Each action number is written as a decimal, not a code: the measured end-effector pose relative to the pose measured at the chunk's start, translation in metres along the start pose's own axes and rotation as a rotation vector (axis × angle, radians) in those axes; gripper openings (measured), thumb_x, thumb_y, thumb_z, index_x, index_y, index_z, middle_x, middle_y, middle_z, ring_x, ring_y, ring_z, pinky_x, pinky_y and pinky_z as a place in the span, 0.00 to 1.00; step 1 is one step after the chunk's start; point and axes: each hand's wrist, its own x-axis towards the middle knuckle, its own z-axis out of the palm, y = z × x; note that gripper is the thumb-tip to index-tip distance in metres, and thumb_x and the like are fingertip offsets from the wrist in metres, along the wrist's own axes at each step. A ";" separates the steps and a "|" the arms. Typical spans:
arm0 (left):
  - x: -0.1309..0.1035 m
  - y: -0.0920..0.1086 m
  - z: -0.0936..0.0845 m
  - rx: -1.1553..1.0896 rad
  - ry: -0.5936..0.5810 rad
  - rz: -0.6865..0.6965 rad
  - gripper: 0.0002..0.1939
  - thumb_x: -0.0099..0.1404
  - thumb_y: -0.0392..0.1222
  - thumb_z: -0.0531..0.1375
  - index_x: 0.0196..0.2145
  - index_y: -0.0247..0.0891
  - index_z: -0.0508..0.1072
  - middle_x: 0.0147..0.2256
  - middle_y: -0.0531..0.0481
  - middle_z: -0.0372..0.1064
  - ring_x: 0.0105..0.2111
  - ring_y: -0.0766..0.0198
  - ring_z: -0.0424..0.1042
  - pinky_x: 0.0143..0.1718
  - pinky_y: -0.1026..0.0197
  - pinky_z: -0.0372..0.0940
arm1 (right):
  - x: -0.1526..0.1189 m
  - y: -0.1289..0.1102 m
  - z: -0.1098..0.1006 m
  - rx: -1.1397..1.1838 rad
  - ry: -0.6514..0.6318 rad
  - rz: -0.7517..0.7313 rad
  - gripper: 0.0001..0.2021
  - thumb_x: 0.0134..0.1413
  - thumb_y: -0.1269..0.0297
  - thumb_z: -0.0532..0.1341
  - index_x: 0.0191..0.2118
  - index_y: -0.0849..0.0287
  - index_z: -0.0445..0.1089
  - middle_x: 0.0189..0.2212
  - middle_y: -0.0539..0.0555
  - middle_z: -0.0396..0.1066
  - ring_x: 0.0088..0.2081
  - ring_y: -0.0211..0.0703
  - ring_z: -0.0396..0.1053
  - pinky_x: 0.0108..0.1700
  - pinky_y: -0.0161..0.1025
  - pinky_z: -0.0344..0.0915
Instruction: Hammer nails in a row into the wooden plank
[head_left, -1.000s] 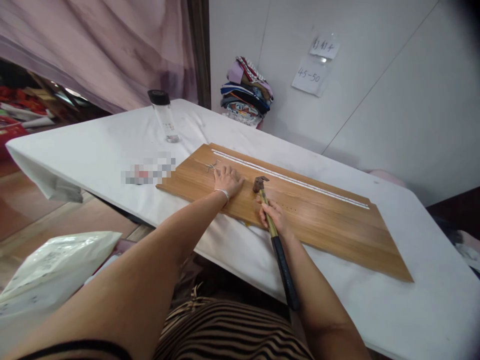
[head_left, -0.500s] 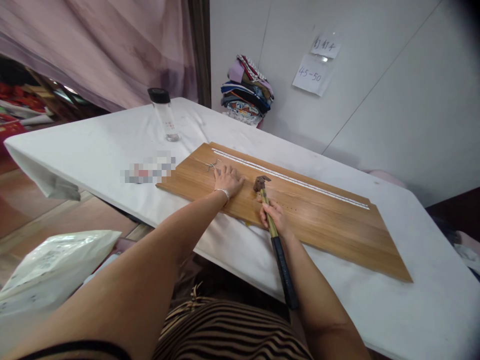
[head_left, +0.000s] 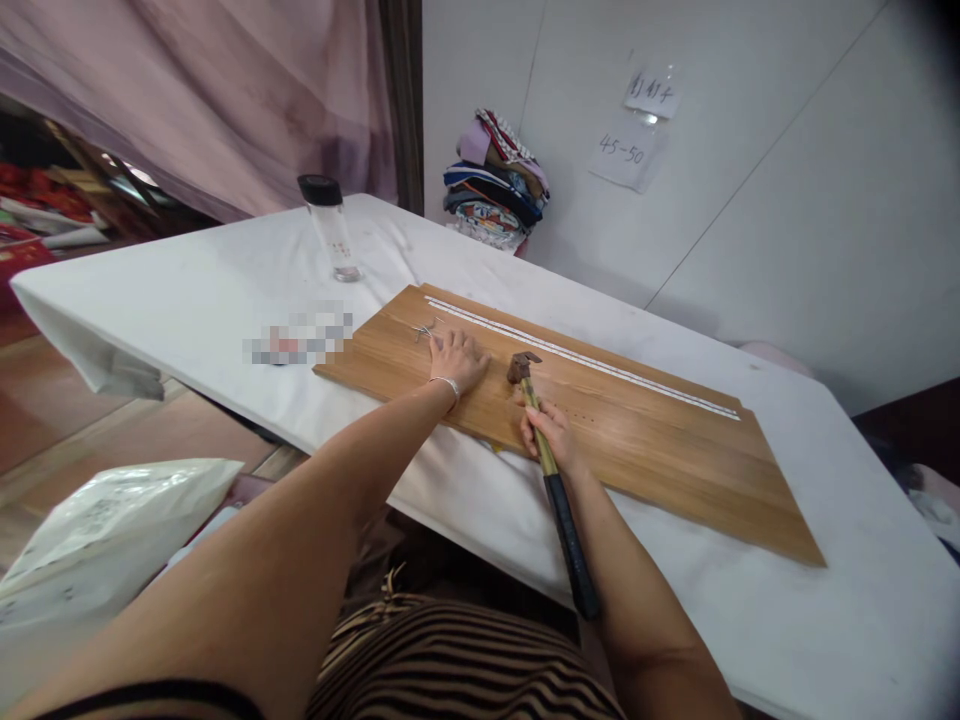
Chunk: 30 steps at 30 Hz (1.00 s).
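Observation:
A wooden board (head_left: 660, 455) lies slantwise on the table, with several small dark dots or holes near its middle. My left hand (head_left: 459, 360) rests flat on its left part, fingers stretched out. Just beyond those fingertips is a small heap of nails (head_left: 426, 329). My right hand (head_left: 551, 430) is closed around the yellowish shaft of a claw hammer (head_left: 559, 500). The hammer's rusty head sits over the board, to the right of my left hand, and its black grip points back toward my body. Whether the head touches the board I cannot tell.
White cloth covers the table (head_left: 187, 290). A clear bottle with a black lid (head_left: 330, 235) stands beyond the board's left end. Two white measuring strips (head_left: 585, 355) run along the board's far edge. Folded clothes (head_left: 496, 185) are stacked by the wall. A plastic bag (head_left: 112, 530) is at lower left.

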 end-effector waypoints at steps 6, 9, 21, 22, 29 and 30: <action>0.000 0.000 0.000 0.003 -0.004 -0.001 0.29 0.75 0.55 0.47 0.63 0.38 0.72 0.69 0.33 0.64 0.71 0.41 0.56 0.71 0.33 0.49 | 0.001 0.002 -0.002 0.004 0.003 0.009 0.24 0.49 0.44 0.70 0.44 0.56 0.69 0.17 0.39 0.65 0.13 0.32 0.57 0.15 0.31 0.48; -0.001 0.001 -0.002 0.009 -0.007 -0.005 0.29 0.76 0.55 0.47 0.63 0.39 0.72 0.69 0.33 0.64 0.71 0.41 0.56 0.72 0.34 0.49 | 0.001 0.002 -0.002 0.002 -0.008 0.000 0.24 0.48 0.44 0.70 0.44 0.56 0.70 0.16 0.39 0.65 0.13 0.32 0.57 0.16 0.31 0.49; -0.001 0.001 -0.002 -0.013 -0.006 -0.004 0.29 0.75 0.55 0.47 0.63 0.38 0.72 0.69 0.33 0.64 0.71 0.42 0.56 0.72 0.32 0.48 | 0.002 0.001 0.000 0.004 0.020 0.006 0.25 0.46 0.42 0.71 0.43 0.55 0.70 0.16 0.39 0.64 0.13 0.33 0.56 0.16 0.32 0.50; -0.001 0.001 -0.002 -0.012 -0.006 -0.002 0.29 0.75 0.55 0.47 0.63 0.38 0.72 0.69 0.33 0.64 0.71 0.42 0.56 0.72 0.32 0.48 | 0.002 0.001 0.000 0.001 0.016 0.006 0.25 0.47 0.43 0.71 0.43 0.55 0.70 0.16 0.39 0.65 0.13 0.33 0.56 0.16 0.32 0.50; 0.000 0.000 0.000 0.000 0.004 -0.004 0.28 0.75 0.54 0.47 0.63 0.39 0.72 0.69 0.34 0.64 0.71 0.42 0.57 0.72 0.33 0.48 | 0.002 0.003 -0.002 0.001 0.013 -0.005 0.24 0.48 0.44 0.70 0.44 0.55 0.70 0.16 0.39 0.64 0.13 0.33 0.56 0.16 0.32 0.49; 0.000 0.000 0.000 0.002 0.001 -0.004 0.28 0.75 0.54 0.48 0.63 0.39 0.72 0.69 0.34 0.64 0.71 0.42 0.57 0.72 0.33 0.48 | 0.002 0.003 -0.002 0.000 0.013 -0.003 0.24 0.49 0.44 0.69 0.44 0.55 0.70 0.16 0.39 0.64 0.13 0.33 0.56 0.16 0.31 0.49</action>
